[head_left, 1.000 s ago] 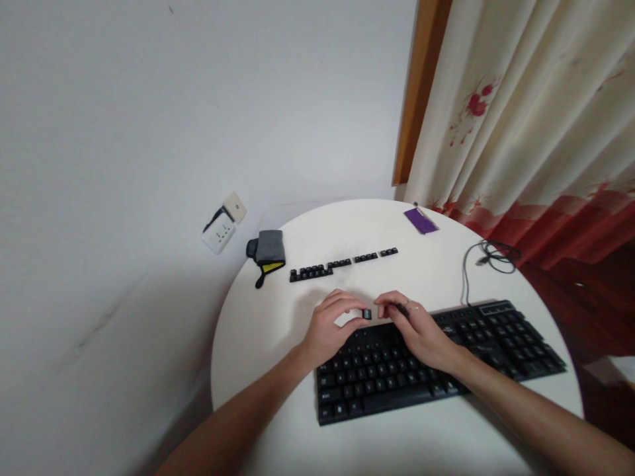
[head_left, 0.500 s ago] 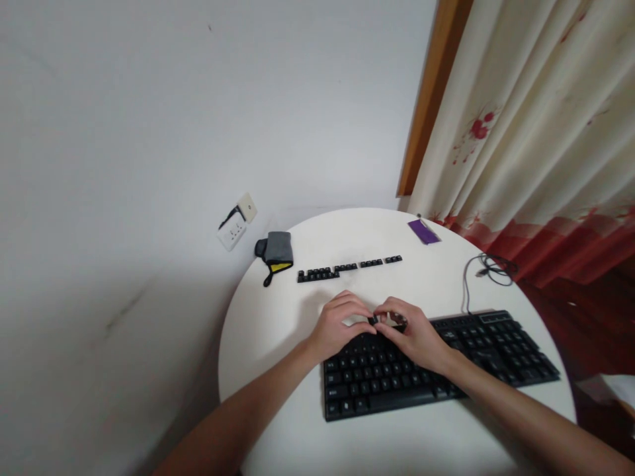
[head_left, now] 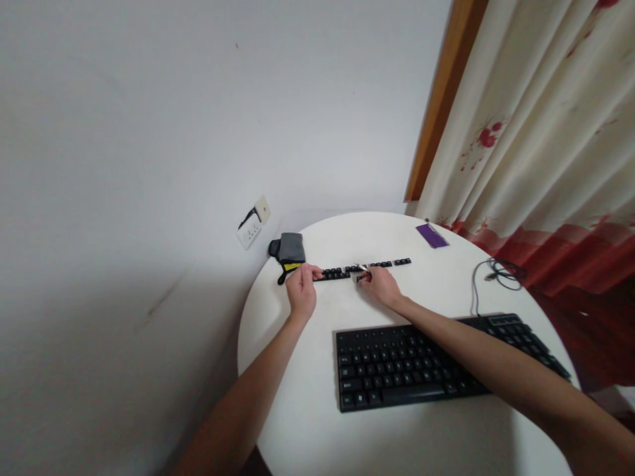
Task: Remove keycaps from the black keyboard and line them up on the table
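A grey pouch (head_left: 292, 248) sits just beyond the left hand (head_left: 302, 285), whose fingers curl together; whether they hold anything I cannot tell. Loose keycaps (head_left: 333, 274) run in rows from its fingertips to past the right hand (head_left: 381, 285), which pinches a single keycap (head_left: 360, 279) beside the lower row's end. Nearer than both hands, the keyboard (head_left: 397, 367) looks stripped along its top, its lower rows still capped.
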A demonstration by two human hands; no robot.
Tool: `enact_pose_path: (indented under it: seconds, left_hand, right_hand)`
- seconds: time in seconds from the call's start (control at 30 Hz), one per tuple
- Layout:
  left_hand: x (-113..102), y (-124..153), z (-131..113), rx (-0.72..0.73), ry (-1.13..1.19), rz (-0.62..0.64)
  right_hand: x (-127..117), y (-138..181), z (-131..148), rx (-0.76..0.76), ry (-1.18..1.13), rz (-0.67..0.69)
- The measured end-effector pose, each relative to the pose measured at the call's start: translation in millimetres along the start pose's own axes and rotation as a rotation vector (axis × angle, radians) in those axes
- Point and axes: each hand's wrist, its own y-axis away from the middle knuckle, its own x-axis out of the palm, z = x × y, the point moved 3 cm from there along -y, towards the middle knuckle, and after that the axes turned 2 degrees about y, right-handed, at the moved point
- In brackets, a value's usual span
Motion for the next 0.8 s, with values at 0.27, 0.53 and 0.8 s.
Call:
enact_pose_path:
  seconds: [0.27,0.53,0.8]
  left_hand:
    - [1.2,2.2,4.2,-0.016,0.029,-0.005]
    - [0.3,1.1,3.6,-0.017,0.038,0.001]
    - [1.0,2.0,3.1,-0.021,0.05,-0.002]
  right_hand:
    - [9.7,-2.7,2.2,0.058,0.011,-0.003]
    - [15.0,-8.4,4.7,0.107,0.017,-0.004]
    - [18.5,-11.2,7.5,0.12,0.033,0.0]
